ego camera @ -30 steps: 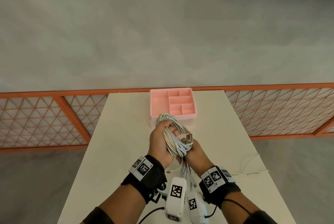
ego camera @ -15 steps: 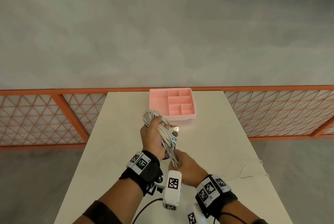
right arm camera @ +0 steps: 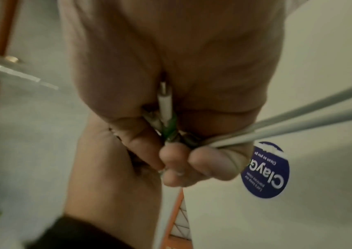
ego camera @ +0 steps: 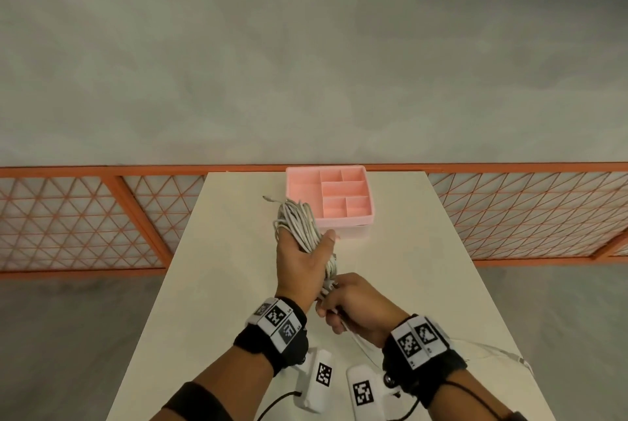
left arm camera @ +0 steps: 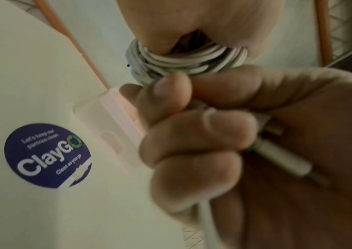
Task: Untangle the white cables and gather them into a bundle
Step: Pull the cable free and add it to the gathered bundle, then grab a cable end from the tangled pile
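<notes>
A coil of white cables [ego camera: 298, 223] is held above the white table [ego camera: 210, 284], just in front of the pink tray. My left hand [ego camera: 300, 261] grips the coil, thumb across the strands, and the loops stick out past its fingers. Close below it, my right hand [ego camera: 343, 305] curls round the cables' loose ends and plugs. In the left wrist view the coil [left arm camera: 183, 62] wraps round my left hand, and my right hand's fingers [left arm camera: 192, 134] clench the ends with a white plug [left arm camera: 281, 158]. In the right wrist view, cable strands [right arm camera: 298, 121] run taut from my right fist [right arm camera: 183, 161].
A pink divided tray [ego camera: 331, 196] stands at the table's far edge, right behind the coil. A thin white lead [ego camera: 489, 351] trails off the table's right side. A round purple sticker [left arm camera: 47, 155] lies on the table. An orange lattice fence [ego camera: 85, 216] runs behind.
My left hand has carried the coil to the left and turned it, so the loops now point away. My right hand has slid down to the cable ends near my left wrist.
</notes>
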The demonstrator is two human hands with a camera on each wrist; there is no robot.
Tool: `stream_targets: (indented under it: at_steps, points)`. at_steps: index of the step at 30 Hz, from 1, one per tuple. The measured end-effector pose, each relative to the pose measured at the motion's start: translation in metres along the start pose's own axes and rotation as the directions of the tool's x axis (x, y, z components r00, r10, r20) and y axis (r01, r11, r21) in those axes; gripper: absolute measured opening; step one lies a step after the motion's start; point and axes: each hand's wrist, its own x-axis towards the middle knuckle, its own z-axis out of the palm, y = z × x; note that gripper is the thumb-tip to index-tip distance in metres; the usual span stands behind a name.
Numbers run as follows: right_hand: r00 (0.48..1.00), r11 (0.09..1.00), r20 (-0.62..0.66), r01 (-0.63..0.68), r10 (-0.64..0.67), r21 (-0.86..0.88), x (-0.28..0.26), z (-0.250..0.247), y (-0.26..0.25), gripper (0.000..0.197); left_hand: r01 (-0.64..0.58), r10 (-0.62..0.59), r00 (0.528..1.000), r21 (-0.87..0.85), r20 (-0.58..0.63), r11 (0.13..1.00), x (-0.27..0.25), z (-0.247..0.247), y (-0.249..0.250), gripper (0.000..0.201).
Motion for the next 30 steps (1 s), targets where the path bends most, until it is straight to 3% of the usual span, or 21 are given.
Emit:
stream_targets:
  at_steps: [4, 11, 15, 20, 25, 30]
  points:
    - [0.983, 0.977, 0.123, -0.151, 0.133, 0.149, -0.006, -0.011, -0.017, 0.011, -0.048, 0.041, 0.997, 0.105, 0.066, 0.993, -0.005, 0.001, -0.008, 0.066]
    - [0.95, 0.933, 0.26, -0.242, 0.172, 0.266, -0.006, -0.025, -0.032, 0.04, -0.035, 0.024, 0.983, 0.057, 0.18, 0.998, -0.008, -0.013, -0.015, 0.068]
    - [0.941, 0.944, 0.282, -0.251, 0.186, 0.214, -0.007, -0.026, -0.041, 0.04, -0.058, 0.046, 0.972, 0.046, 0.231, 0.997, -0.006, -0.023, -0.016, 0.064]
    - [0.947, 0.961, 0.27, -0.223, 0.174, 0.162, -0.006, -0.017, -0.048, 0.039, -0.093, 0.085, 0.988, 0.056, 0.129, 0.994, -0.005, -0.023, -0.019, 0.049]
    - [0.964, 0.979, 0.224, -0.169, 0.141, 0.114, -0.009, -0.008, -0.053, 0.03, -0.114, 0.109, 0.988, 0.046, 0.11, 0.992, 0.0, -0.024, -0.019, 0.05]
    - [0.984, 0.985, 0.148, -0.073, 0.096, -0.156, -0.009, 0.002, -0.055, 0.051, -0.057, 0.055, 0.979, 0.002, 0.197, 0.998, 0.005, -0.021, -0.024, 0.045]
